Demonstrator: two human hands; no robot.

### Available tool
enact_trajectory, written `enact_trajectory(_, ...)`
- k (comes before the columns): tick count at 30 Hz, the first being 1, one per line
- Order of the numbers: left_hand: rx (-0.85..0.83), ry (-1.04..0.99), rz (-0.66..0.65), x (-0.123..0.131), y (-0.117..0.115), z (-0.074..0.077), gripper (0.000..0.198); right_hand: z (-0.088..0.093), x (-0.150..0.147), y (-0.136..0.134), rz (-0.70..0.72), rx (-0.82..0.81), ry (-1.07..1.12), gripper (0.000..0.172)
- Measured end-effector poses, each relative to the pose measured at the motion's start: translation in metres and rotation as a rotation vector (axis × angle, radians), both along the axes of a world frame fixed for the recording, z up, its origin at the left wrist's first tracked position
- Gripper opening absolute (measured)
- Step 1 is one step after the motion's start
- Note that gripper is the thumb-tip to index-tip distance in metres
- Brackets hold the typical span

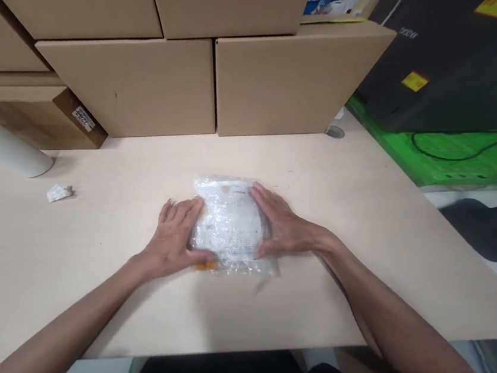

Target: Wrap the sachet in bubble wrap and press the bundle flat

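Observation:
A flat white package in clear bubble wrap (231,217) lies on the table, with some print showing through the plastic. My left hand (175,235) grips its left side, the thumb over the near corner beside an orange patch and the fingers along the edge. On the opposite side, my right hand (284,223) holds the right edge, fingers at the far corner and thumb lower down. The undersides of the package and the fingertips beneath it are hidden.
Cardboard boxes (152,89) are stacked along the back of the pale table (126,316). At left are a white cylinder (6,144) and a crumpled white scrap (59,192). A tape roll (335,132) sits by the boxes. A dark printer (459,67) stands beyond, right.

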State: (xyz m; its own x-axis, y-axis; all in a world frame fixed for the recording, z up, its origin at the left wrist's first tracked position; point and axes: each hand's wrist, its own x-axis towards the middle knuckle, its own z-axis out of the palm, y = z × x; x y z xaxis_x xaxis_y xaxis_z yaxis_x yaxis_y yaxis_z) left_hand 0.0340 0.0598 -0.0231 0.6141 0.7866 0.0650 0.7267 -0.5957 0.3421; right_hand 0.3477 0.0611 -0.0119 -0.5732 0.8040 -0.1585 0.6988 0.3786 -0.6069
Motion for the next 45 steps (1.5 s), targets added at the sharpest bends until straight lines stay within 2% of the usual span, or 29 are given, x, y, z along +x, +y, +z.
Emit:
enact_trajectory(2,0.068,-0.017,0.046,0.007,-0.01,-0.002,0.114,-0.001,0.001,0.0,-0.006,0.006,-0.006,0.134)
enact_trajectory(5,0.109,-0.043,0.019,0.009,-0.014,-0.001,0.117,-0.001,0.001,0.001,-0.005,-0.001,-0.024,0.134)
enact_trajectory(9,-0.029,-0.025,-0.092,-0.004,-0.004,0.006,0.115,0.001,0.004,0.002,0.009,-0.03,-0.045,0.134)
enact_trajectory(12,-0.11,-0.033,-0.122,-0.013,0.003,0.01,0.114,0.003,0.008,0.003,0.021,-0.044,-0.045,0.131)
enact_trajectory(18,-0.126,0.018,-0.087,-0.016,0.013,0.004,0.136,0.0,0.011,0.002,0.017,-0.059,-0.05,0.13)
enact_trajectory(23,-0.091,0.067,-0.117,-0.018,0.017,0.001,0.133,-0.002,0.008,-0.001,-0.011,-0.055,-0.054,0.127)
enact_trajectory(32,-0.012,-0.006,-0.092,-0.018,0.022,-0.005,0.135,-0.007,0.009,-0.002,-0.032,-0.023,-0.021,0.126)
enact_trajectory(41,-0.063,0.028,-0.123,-0.013,0.031,0.005,0.131,-0.015,0.01,-0.002,0.002,0.078,0.007,0.126)
enact_trajectory(45,-0.057,0.013,-0.126,-0.015,0.033,0.003,0.13,-0.017,0.011,0.0,0.012,0.108,0.017,0.126)
